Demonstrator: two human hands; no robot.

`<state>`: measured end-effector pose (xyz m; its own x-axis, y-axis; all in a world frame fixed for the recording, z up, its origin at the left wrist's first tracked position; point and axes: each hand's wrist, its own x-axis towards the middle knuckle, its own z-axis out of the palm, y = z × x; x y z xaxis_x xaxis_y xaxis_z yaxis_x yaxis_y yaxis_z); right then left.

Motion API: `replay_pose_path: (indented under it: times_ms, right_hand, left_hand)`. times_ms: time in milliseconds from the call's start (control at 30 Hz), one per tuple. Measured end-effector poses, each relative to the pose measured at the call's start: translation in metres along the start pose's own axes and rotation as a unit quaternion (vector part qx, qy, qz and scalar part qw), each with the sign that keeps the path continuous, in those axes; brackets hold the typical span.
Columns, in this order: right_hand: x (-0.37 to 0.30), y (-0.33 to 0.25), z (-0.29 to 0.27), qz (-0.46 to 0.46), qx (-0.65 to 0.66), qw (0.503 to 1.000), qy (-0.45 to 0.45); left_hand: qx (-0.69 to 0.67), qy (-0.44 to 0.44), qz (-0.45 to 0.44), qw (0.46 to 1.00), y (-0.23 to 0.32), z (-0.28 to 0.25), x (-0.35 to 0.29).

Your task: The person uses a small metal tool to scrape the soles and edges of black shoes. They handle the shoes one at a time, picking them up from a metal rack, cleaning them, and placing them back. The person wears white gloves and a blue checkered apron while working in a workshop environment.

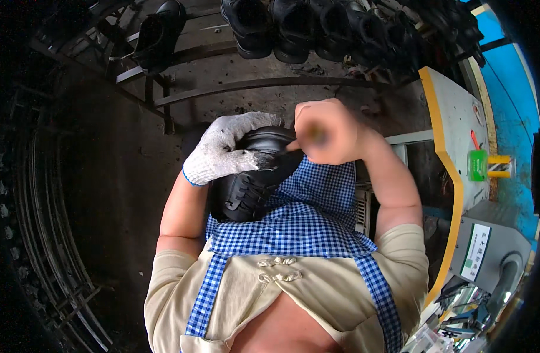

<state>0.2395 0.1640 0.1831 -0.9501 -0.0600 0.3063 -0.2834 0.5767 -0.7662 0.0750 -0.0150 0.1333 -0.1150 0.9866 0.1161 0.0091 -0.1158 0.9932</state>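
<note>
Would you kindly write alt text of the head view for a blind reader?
A white-gloved left hand holds a black shoe over a checked apron; the bare right hand grips what looks like a blurred handle by the shoe's toe. More shoes line a rack.

The right hand (336, 130) is blurred, the object (315, 136) in its grip too smeared to identify.
</note>
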Motion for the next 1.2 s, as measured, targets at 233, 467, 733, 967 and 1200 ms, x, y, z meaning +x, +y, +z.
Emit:
replay_pose_path:
  times_ms: [233, 467, 733, 967, 1200]
  right_hand:
    - [-0.041, 0.039, 0.058, 0.158, 0.142, 0.974, 0.081]
    - [-0.079, 0.109, 0.151, 0.303, 0.622, 0.716, 0.095]
    - [-0.016, 0.096, 0.152, 0.142, 0.872, 0.467, 0.002]
    - [0.049, 0.117, 0.140, 0.216, 0.831, 0.510, 0.055]
    - [0.132, 0.152, 0.122, 0.131, 0.827, 0.542, 0.074]
  left_hand:
    - [-0.082, 0.179, -0.007, 0.980, 0.004, -0.031, -0.011]
    - [-0.281, 0.480, 0.070, 0.828, -0.017, -0.068, 0.017]
    - [-0.383, 0.387, 0.077, 0.835, -0.034, -0.101, 0.008]
    - [0.296, 0.586, 0.174, 0.734, -0.040, -0.169, 0.004]
    - [0.718, 0.349, -0.015, 0.603, -0.013, -0.197, 0.027]
